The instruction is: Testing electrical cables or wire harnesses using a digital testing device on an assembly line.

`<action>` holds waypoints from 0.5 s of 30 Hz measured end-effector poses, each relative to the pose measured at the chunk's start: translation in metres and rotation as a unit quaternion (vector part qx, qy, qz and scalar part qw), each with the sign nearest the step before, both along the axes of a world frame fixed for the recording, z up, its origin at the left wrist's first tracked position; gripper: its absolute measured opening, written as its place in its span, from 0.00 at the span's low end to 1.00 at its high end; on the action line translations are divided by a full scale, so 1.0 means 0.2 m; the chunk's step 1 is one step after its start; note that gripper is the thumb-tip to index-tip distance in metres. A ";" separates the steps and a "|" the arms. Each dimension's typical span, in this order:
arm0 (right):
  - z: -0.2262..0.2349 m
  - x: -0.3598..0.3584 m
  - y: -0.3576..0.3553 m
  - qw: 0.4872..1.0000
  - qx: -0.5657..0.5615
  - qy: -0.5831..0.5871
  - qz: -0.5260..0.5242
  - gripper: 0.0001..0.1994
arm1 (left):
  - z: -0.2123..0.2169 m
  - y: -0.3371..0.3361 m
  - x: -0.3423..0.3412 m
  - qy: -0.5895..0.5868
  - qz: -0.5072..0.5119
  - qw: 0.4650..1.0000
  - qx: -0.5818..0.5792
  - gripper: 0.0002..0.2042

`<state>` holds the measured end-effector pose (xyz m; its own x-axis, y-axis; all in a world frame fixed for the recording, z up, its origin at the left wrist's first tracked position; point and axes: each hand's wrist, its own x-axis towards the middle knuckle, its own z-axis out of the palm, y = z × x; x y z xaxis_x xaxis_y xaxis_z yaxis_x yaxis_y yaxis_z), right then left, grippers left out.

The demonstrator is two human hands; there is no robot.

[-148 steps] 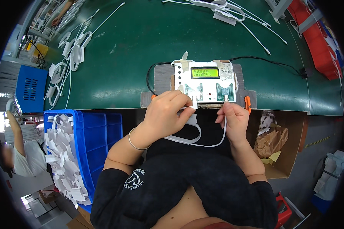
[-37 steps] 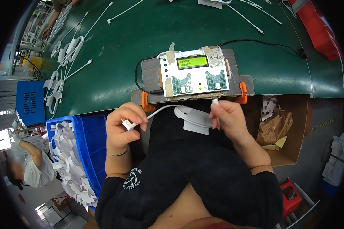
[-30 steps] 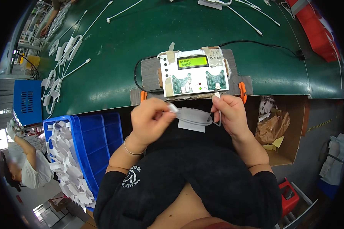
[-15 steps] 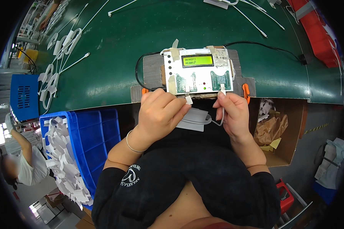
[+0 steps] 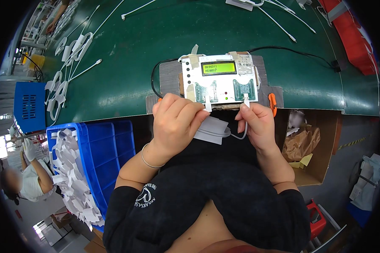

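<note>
A white cable tester [image 5: 240, 66] with a lit green-yellow screen sits near the bench's front edge, two green circuit boards along its near side. My left hand [image 5: 175, 120] pinches one white plug [image 5: 207, 104] of a cable, lined up with the left board; whether it is fully seated I cannot tell. With closed fingertips, my right hand [image 5: 257, 124] grips the same cable's other end, whose plug [image 5: 246, 98] sits in the right board. Between my hands the cable [image 5: 239, 136] hangs in a loop, with a white paper wrap [image 5: 213, 129] around part of it.
Several white cables [image 5: 74, 59] lie at the bench's left, others [image 5: 278, 23] at the far right. A blue crate [image 5: 107, 156] of paper scraps stands left, a cardboard box [image 5: 321, 164] right. A red bin [image 5: 350, 38] is far right. Another person [image 5: 33, 177] is at left.
My left hand has brought its plug up and straightened it against the tester's left board. My right hand stays put. The person at left has brought gloved hands together.
</note>
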<state>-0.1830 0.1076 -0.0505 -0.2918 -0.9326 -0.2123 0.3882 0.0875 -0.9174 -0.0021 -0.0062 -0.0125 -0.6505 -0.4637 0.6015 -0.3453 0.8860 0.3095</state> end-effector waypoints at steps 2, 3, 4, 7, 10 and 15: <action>0.00 0.01 0.00 1.000 -0.016 -0.005 -0.006 0.15 | -0.01 0.00 0.01 -0.018 0.006 0.999 0.037 0.08; -0.01 0.01 0.00 1.000 -0.020 -0.005 -0.008 0.15 | -0.01 -0.01 0.01 -0.015 0.005 0.999 0.035 0.08; -0.01 0.02 0.00 1.000 -0.023 -0.004 -0.009 0.15 | -0.01 -0.01 0.01 -0.015 0.000 0.999 0.048 0.07; -0.01 0.03 0.00 1.000 -0.012 0.004 -0.013 0.14 | -0.02 -0.01 0.01 -0.015 -0.005 0.998 0.063 0.07; 0.00 0.03 0.00 1.000 -0.006 0.022 -0.010 0.14 | -0.03 0.00 0.00 -0.012 -0.002 0.999 0.052 0.07; 0.00 0.03 0.03 0.999 0.005 0.043 -0.008 0.15 | -0.02 -0.02 0.02 -0.004 -0.016 1.000 0.022 0.07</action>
<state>-0.1763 0.1127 -0.0513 -0.3236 -0.9257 -0.1960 0.3098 0.0921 -0.9463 0.0009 -0.0093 -0.0156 -0.6703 -0.4682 0.5758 -0.3190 0.8823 0.3460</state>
